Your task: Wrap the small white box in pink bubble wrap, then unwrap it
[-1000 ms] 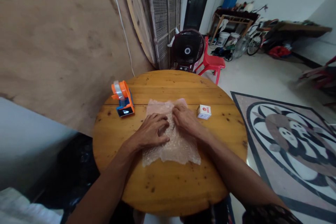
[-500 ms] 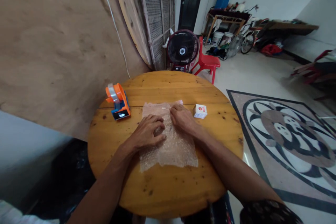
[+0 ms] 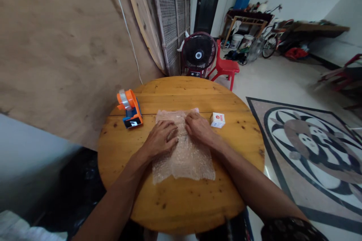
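Observation:
A clear sheet of bubble wrap (image 3: 189, 162) lies spread on the round wooden table (image 3: 181, 205). My left hand (image 3: 162, 139) rests over its left side, palm down, with the thumb apart from the loosely bent fingers. Near the sheet's upper right, my right hand (image 3: 198, 126) presses on the wrap with its fingers curled and close together. Its fingertips and thumb are partly hidden. A small white box (image 3: 217, 119) with a red mark sits just right of my right hand. To the left stands an orange and blue tape dispenser (image 3: 130, 109) with a tape roll.
Beyond the table's far edge are a black fan (image 3: 198, 55) and a red chair (image 3: 227, 67). A large wooden board (image 3: 70, 52) leans along the left side. Farther back, a bicycle (image 3: 270, 45) stands beside a cluttered table (image 3: 249, 17).
The whole view has shifted slightly, so things appear a little farther right. My left hand has drawn its fingers slightly closer together; the wrap, box and dispenser stay in place.

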The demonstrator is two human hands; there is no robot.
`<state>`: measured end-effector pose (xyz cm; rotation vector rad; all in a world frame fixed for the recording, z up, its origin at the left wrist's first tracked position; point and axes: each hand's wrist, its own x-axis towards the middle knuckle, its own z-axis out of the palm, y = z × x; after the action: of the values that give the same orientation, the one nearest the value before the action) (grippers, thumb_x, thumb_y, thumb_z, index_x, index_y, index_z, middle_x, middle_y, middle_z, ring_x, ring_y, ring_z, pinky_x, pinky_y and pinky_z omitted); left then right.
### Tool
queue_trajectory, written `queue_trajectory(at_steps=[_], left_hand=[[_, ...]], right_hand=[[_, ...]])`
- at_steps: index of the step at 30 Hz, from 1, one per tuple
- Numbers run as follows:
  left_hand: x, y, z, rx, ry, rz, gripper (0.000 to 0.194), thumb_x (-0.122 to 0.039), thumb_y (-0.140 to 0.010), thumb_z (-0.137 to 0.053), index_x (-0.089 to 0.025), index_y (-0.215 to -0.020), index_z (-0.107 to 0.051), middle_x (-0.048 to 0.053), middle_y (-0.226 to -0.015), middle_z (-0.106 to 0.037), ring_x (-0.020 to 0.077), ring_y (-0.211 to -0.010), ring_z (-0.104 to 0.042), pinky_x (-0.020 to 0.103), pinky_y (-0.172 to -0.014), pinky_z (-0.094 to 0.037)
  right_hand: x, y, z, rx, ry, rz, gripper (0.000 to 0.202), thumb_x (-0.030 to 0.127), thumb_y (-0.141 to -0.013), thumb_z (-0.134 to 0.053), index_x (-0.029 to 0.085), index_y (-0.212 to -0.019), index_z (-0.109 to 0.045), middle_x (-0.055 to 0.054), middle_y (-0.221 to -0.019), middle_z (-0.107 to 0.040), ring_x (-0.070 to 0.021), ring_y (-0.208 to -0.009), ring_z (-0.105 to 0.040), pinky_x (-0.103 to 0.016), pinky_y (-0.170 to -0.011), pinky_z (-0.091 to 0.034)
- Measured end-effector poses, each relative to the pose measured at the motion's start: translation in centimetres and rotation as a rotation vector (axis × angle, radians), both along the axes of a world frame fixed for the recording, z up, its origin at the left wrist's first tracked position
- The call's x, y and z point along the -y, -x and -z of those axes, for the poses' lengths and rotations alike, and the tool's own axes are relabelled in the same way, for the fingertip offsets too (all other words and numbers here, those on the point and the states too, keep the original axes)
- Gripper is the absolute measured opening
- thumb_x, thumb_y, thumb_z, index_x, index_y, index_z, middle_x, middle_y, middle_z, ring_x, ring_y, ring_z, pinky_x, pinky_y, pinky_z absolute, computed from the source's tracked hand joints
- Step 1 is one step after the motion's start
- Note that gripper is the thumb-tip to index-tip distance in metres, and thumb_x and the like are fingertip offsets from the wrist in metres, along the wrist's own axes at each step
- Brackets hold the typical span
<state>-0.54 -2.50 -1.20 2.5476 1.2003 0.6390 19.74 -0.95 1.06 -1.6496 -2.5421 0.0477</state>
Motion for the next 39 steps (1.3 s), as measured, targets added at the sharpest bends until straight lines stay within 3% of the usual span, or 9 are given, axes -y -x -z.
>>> queue_trajectory(at_steps=[6,29,35,39], left_hand=[[0.0,0.1,0.4,-0.047,0.007,-0.007,0.039,-0.033,-0.081,-0.062,-0.015,-0.116,-0.064,0.014,-0.132,-0.056,0.0299,-0.123,-0.047,0.047,-0.106,-0.039],[0.0,0.3,0.2,-0.082,0.024,0.003,0.041,-0.038,-0.081,-0.06,-0.017,-0.117,-0.064,0.013,-0.134,-0.054,0.0285,-0.123,-0.048,0.045,-0.106,-0.038],[-0.2,0.4,0.7,-0.104,0.024,0.006,0.039,-0.041,-0.083,-0.058,-0.018,-0.115,-0.065,0.012,-0.134,-0.055,0.0297,-0.124,-0.048,0.047,-0.105,-0.039],[-0.8,0.7,1.5,-0.13,-0.031,0.032,0.042,-0.046,-0.084,-0.055,-0.019,-0.115,-0.064,0.012,-0.132,-0.057,0.0297,-0.123,-0.049,0.047,-0.105,-0.04]], right_hand=[[-0.1,-0.2,0.1,0.013,-0.02,-0.005,0.023,0.023,-0.092,-0.047,0.012,-0.104,-0.063,-0.013,-0.114,-0.062,-0.0251,-0.113,-0.052,-0.033,-0.098,-0.04],[-0.3,-0.9,-0.3,-0.017,0.001,0.015,0.021,0.026,-0.09,-0.05,0.014,-0.099,-0.064,-0.013,-0.11,-0.064,-0.0247,-0.107,-0.057,-0.033,-0.09,-0.043],[0.0,-1.1,-1.4,-0.038,0.075,0.079,0.019,0.023,-0.088,-0.051,0.014,-0.094,-0.066,-0.012,-0.107,-0.067,-0.0225,-0.1,-0.062,-0.029,-0.082,-0.046],[1.0,-1.4,-2.5,-0.057,0.12,0.019,0.016,0.027,-0.084,-0.06,0.017,-0.093,-0.067,-0.009,-0.106,-0.069,-0.0205,-0.099,-0.063,-0.028,-0.084,-0.047]])
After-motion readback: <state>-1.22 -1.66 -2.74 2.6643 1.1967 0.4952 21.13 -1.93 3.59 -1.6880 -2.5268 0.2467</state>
